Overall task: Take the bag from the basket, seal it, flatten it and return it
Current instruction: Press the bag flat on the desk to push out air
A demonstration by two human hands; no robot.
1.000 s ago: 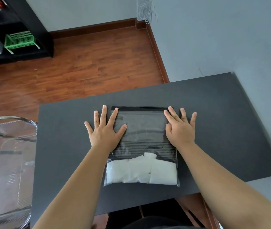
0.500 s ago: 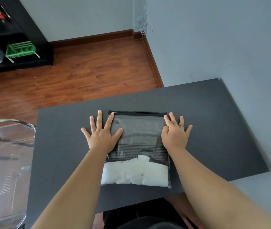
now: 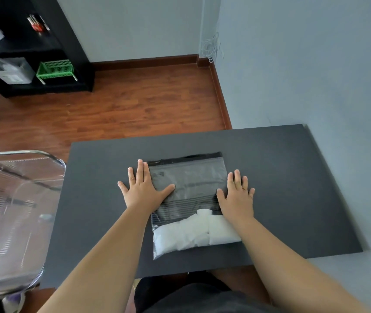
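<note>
Head view: two bare hands are laid flat, fingers spread and unclenched, on either side of one clear zip bag (image 3: 190, 195) that lies on one dark grey table (image 3: 292, 199). The left hand (image 3: 142, 190) is pressed palm-down at the bag's left edge, with its thumb reaching onto the plastic and its other fingers on the table just beside the bag. The right hand (image 3: 236, 197) is pressed palm-down over the bag's right edge, its thumb on the plastic. Nothing is gripped by either hand. Between the two hands the upper part of the bag is seen flat and see-through, with one black zip strip (image 3: 184, 158) along the far edge, beyond the fingertips. Nearer than the wrists, white folded contents (image 3: 193, 233) are packed into the bag's bottom; their count cannot be told. Well to the left of the left hand, one wire basket (image 3: 10, 211) is seen beside the table.
</note>
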